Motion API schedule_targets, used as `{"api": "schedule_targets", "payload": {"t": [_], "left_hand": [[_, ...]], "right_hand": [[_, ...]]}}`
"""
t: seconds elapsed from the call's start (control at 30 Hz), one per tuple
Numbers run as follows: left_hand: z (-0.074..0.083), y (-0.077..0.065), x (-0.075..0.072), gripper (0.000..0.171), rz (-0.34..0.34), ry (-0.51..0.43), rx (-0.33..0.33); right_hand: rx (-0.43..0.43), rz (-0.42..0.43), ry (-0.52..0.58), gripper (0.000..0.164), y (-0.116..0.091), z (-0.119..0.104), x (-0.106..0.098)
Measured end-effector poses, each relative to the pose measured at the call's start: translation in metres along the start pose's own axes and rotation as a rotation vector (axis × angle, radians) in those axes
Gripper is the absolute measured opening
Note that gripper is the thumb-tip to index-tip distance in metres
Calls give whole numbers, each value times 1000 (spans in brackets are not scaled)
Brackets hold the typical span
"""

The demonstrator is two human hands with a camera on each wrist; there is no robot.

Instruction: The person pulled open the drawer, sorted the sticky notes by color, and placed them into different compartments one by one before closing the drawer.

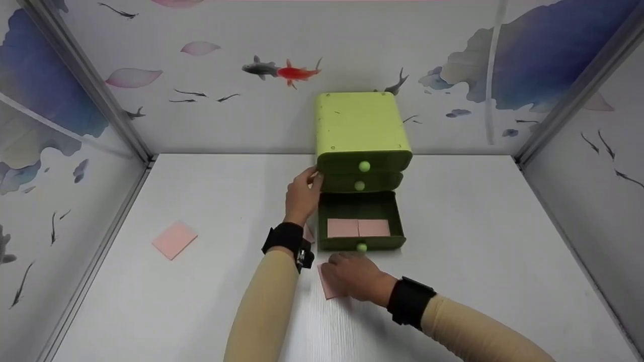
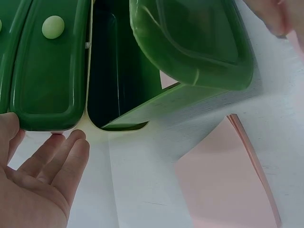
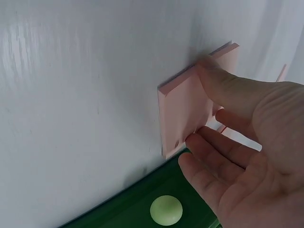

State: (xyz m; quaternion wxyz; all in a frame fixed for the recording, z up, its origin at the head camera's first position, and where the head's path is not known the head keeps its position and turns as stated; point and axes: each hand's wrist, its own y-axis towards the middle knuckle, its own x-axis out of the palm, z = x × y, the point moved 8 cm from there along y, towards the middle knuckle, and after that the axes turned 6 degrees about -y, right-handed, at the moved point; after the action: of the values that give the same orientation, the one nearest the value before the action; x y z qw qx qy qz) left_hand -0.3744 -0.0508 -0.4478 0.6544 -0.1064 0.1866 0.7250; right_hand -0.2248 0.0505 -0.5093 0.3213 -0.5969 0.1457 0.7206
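A lime-green cabinet (image 1: 359, 123) with dark green drawer fronts stands at the back, its bottom drawer (image 1: 336, 245) pulled out. Inside that drawer lie two pink sticky-note pads (image 1: 343, 228), side by side. My left hand (image 1: 303, 198) touches the cabinet's left side beside the upper drawers, thumb near a drawer-front corner and the other fingers loosely extended. In front of the drawer, my right hand (image 1: 358, 276) grips another pink sticky-note pad (image 3: 183, 107) by its edges, thumb on one side and fingers on the other. The pad tilts up from the table.
One pink pad (image 1: 174, 240) lies on the left of the white table (image 1: 226, 301). Another pad (image 2: 228, 175) sits beside the cabinet, mostly behind my left wrist in the head view. Patterned walls (image 1: 282, 120) enclose the table at the back and sides.
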Motion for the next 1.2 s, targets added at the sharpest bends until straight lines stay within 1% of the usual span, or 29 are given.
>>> {"api": "schedule_targets", "payload": {"t": [0.13, 0.27, 0.37, 0.47, 0.53, 0.67, 0.8, 0.93, 1.07, 1.13, 1.2], "left_hand": [[-1, 0, 1, 38, -5, -10, -8], [2, -1, 1, 39, -8, -18, 1], [3, 0, 1, 39, -8, -14, 6], [3, 0, 1, 39, -4, -12, 6], [3, 0, 0, 39, -2, -15, 2], [1, -1, 0, 39, -1, -11, -13], [2, -2, 0, 39, 3, -5, -17], [4, -2, -1, 39, 6, -12, -8], [4, -2, 0, 39, 5, -18, -5], [4, -2, 0, 39, 5, -15, -9], [4, -2, 0, 39, 4, -10, -12]], "right_hand": [[10, 5, 12, 42, 0, 1, 3], [35, -38, 57, 46, 0, 5, 8], [63, -84, 120, 58, 0, 7, 12], [85, -109, 149, 73, -1, 8, 13], [91, -116, 140, 78, -1, 7, 14], [107, -119, 103, 79, -1, 7, 16], [114, -123, 90, 81, -2, 8, 17], [115, -106, 99, 71, -2, 9, 14], [139, -76, 159, 46, -2, 14, 12], [144, -57, 194, 37, -2, 16, 12], [137, -41, 206, 29, -3, 17, 12]]}}
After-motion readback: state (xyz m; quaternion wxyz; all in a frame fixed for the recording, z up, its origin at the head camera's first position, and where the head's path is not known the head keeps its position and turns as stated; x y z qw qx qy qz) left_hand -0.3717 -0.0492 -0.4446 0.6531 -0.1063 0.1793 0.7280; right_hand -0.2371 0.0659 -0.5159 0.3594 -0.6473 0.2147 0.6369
